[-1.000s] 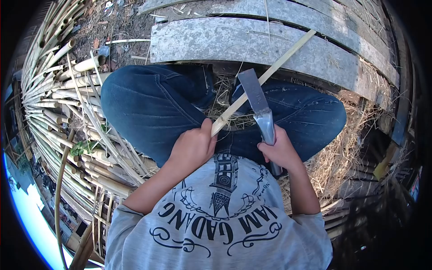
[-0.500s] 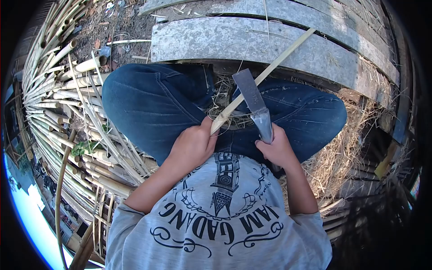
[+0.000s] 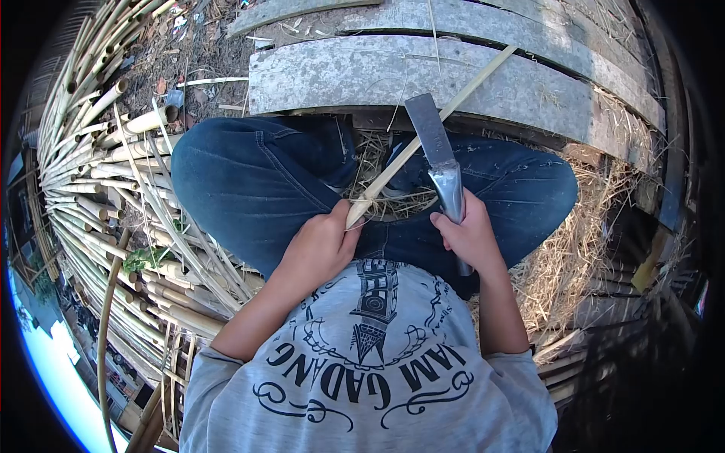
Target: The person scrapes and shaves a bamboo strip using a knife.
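Observation:
In my left hand (image 3: pixel 326 238) is the near end of a long pale bamboo strip (image 3: pixel 408 153), its fingers closed round it. The strip slants away to the upper right, and its far end lies over the wooden planks. My right hand (image 3: pixel 470 232) grips the metal handle of a broad-bladed knife (image 3: pixel 433 134). Its blade points forward and overlaps the strip in view; whether the two touch, I cannot tell. Thin shavings (image 3: pixel 396 202) lie between my crossed legs, just beyond the held end of the strip.
Weathered planks (image 3: pixel 332 74) stretch across in front of my legs. Many cut bamboo poles (image 3: pixel 140 124) are heaped on the left, with loose split strips (image 3: pixel 162 200) over them. A pile of straw-like shavings (image 3: pixel 559 257) lies at the right.
The knife has shifted slightly right and toward the strip's far end. My left hand, still on the strip, has moved slightly left, and the strip's far end has shifted left too.

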Action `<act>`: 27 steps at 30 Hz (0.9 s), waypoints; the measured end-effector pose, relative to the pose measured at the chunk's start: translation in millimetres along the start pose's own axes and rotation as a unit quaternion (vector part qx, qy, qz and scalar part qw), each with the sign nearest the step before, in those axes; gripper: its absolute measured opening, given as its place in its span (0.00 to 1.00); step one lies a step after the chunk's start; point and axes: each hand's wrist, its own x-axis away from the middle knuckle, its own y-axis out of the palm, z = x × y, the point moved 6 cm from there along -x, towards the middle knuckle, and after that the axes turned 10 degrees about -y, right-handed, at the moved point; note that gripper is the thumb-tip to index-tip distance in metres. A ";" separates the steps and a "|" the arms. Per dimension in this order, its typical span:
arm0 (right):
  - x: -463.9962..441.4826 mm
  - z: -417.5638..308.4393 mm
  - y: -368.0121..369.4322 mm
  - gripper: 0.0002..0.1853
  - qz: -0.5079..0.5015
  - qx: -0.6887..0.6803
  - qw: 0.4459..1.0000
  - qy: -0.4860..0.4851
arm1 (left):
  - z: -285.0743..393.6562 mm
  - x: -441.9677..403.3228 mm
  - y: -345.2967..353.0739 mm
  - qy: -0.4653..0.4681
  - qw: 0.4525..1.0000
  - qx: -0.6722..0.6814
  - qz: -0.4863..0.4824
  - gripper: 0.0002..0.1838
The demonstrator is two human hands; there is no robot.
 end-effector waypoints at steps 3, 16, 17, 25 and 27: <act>-12.3 -14.7 -15.8 0.15 0.027 0.075 0.995 -0.053 | 2.4 0.5 0.4 -0.003 1.000 -0.015 0.004 0.11; -66.8 -67.8 -79.5 0.17 0.118 0.318 0.932 -0.131 | -1.9 -4.7 -3.6 0.008 0.991 0.101 -0.085 0.12; -71.0 -61.9 -77.3 0.17 0.129 0.320 0.929 -0.132 | -2.1 -5.6 -4.4 0.007 0.991 0.101 -0.086 0.12; -44.2 -46.8 -26.9 0.15 0.011 0.246 0.965 -0.089 | -4.1 -9.2 -7.5 0.004 0.989 0.111 -0.100 0.13; -24.8 -42.3 4.9 0.15 -0.042 0.247 0.965 -0.076 | -3.6 -9.5 -6.6 -0.010 0.989 0.103 -0.106 0.13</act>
